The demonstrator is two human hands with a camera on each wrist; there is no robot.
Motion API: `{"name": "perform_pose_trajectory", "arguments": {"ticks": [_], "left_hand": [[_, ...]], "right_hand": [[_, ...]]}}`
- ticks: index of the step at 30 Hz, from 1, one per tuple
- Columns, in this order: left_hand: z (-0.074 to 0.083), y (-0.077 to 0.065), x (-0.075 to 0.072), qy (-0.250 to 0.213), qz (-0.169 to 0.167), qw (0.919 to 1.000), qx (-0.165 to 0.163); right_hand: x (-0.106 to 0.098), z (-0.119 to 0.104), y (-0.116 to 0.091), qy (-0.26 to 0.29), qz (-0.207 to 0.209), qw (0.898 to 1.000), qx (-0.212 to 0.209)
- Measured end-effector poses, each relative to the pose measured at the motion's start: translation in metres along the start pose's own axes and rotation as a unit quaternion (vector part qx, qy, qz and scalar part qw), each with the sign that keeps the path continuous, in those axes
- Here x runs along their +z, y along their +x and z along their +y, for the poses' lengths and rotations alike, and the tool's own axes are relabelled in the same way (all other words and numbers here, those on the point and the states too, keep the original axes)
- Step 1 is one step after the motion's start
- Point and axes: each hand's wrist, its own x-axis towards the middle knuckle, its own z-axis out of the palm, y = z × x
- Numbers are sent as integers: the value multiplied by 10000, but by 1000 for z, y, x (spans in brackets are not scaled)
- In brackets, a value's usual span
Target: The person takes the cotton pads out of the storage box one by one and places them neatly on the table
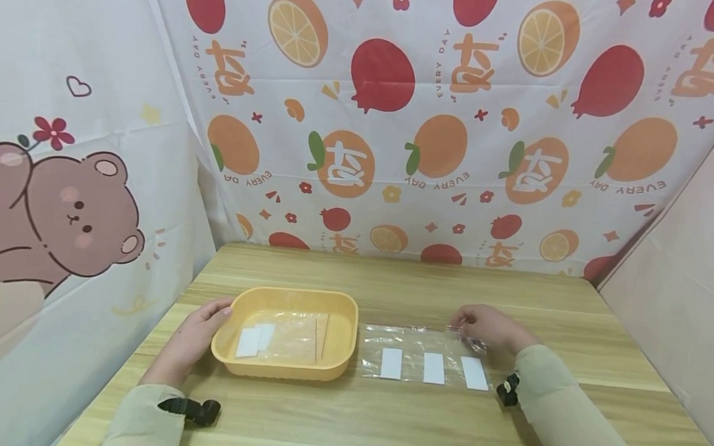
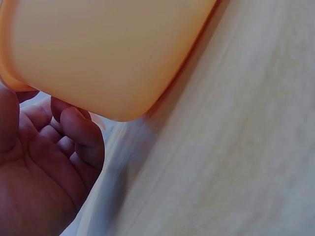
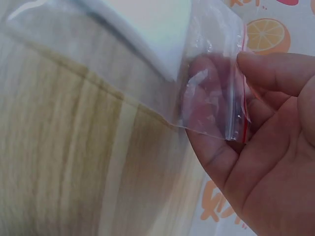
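1. The left hand (image 1: 190,341) grasps the yellow plastic tray (image 1: 289,369) at the ten o'clock part of its rim, thumb at the edge and the other fingers curled against the outer wall.
2. The tray stands upright on the wood-grain tabletop (image 1: 346,424). Inside it, clear zip bags (image 1: 293,334) overlap, their white cards (image 1: 248,342) toward nine o'clock and their seal lines toward three; the exact count is hard to tell.
3. At the tray's three o'clock, three more clear bags lie in a row, each showing a white card near its six o'clock end: the nearest bag (image 1: 384,339), the middle bag (image 1: 417,341) and the farthest bag (image 3: 162,93).
4. The right hand (image 1: 491,328) pinches the farthest bag at its red-lined zip edge, on the bag's twelve o'clock side; some fingers show through the film.
5. A fruit-print cloth (image 1: 385,157) hangs beyond the tabletop at twelve o'clock; a bear-print cloth (image 1: 85,215) hangs toward ten.
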Motion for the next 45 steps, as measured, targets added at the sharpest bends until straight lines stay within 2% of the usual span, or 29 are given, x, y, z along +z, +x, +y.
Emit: {"name": "perform_pose_trajectory", "arguments": {"ticks": [8, 14, 19, 27, 30, 33, 39, 42, 45], "left_hand": [[-1, 1, 0, -54, 5, 10000, 29], [-1, 0, 0, -71, 34, 9999, 144], [-1, 0, -1, -42, 37, 9999, 137], [2, -2, 0, -21, 40, 9999, 99], [3, -2, 0, -15, 34, 9999, 103], [3, -2, -1, 13, 30, 10000, 85], [2, 0, -1, 55, 50, 9999, 116], [2, 0, 0, 37, 65, 9999, 140], [3, 0, 1, 17, 81, 9998, 164]], "right_hand": [[-8, -10, -8, -315, 374, 9978, -440], [-14, -17, -7, -231, 485, 9966, -619], [-11, -33, -5, 1, 463, 9962, -739], [4, -75, -2, 718, 145, 9928, -951], [12, -92, 0, 1187, -75, 9861, -1159], [21, -108, 2, 1778, -326, 9744, -1340], [44, -137, 13, 2771, -650, 9491, -1349], [56, -150, 18, 2964, -831, 9413, -1389], [68, -161, 24, 2866, -900, 9432, -1422]]}}
